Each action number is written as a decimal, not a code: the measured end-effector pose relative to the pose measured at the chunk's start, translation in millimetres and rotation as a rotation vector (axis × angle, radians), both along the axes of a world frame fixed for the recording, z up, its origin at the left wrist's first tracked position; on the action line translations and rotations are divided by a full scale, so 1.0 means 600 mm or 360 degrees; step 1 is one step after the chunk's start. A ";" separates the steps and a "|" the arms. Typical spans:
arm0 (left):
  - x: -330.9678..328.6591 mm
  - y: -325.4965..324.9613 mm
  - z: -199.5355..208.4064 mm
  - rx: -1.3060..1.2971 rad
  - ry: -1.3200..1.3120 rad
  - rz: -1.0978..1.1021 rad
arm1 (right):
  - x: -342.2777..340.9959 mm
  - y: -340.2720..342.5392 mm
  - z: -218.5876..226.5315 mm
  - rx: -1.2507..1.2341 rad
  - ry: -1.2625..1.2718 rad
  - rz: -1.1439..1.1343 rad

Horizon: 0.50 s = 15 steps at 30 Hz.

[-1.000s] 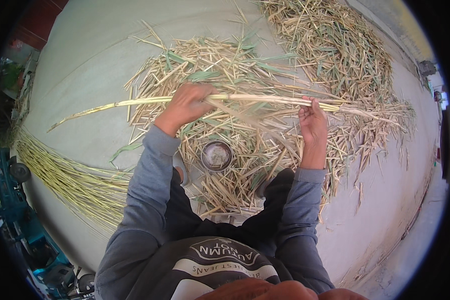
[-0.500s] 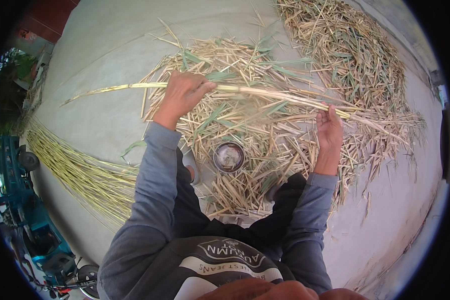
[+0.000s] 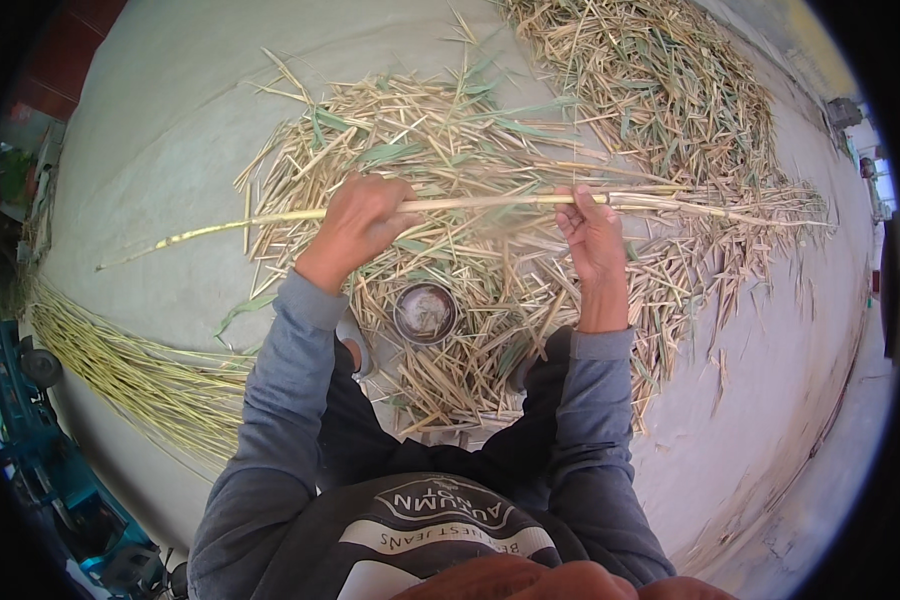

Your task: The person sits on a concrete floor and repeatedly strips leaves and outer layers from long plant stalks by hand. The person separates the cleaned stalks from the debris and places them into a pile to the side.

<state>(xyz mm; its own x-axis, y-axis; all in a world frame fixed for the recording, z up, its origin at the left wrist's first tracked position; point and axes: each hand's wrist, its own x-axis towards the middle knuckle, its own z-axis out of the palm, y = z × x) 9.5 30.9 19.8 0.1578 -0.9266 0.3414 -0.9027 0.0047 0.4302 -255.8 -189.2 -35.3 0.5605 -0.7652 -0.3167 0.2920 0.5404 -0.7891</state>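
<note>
My left hand [image 3: 358, 222] clamped round stalk [image 3: 480, 203], right hand [image 3: 596, 240] pinching it farther right; stalk crosswise above litter [image 3: 430, 115]. Right hand nearer left than half second ago, stalk more level: grip seemingly on fresh stretch, work shifting along it.

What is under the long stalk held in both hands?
Below the stalk: grey floor toward its left end, then loose dry husks and green leaves. What the stalk, left hand and right hand cover cannot be seen.
</note>
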 end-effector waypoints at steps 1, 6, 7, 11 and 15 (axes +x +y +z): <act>-0.007 -0.002 -0.002 0.0040 0.0063 -0.0033 | 0.005 0.005 -0.002 -0.0016 -0.0029 0.0045; -0.019 0.001 -0.001 0.0272 0.0599 0.0049 | 0.017 0.025 0.000 -0.0067 -0.0115 0.0077; -0.017 0.003 -0.001 0.0293 0.0774 0.0055 | 0.017 0.024 0.003 -0.0097 -0.0130 0.0073; -0.010 0.003 -0.008 0.0229 0.1085 0.0079 | 0.014 0.023 0.011 -0.0100 -0.0119 0.0091; 0.007 -0.004 -0.021 -0.0033 0.1459 0.0423 | 0.013 0.023 0.008 -0.0165 -0.0073 0.0127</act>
<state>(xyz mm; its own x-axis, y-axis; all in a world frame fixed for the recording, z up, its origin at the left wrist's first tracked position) 14.0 28.6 6.9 0.5765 -0.8171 -0.0035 -0.1869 -0.1361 0.9729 -247.8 -175.4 -30.3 0.6332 -0.7447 -0.2109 0.2882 0.4797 -0.8287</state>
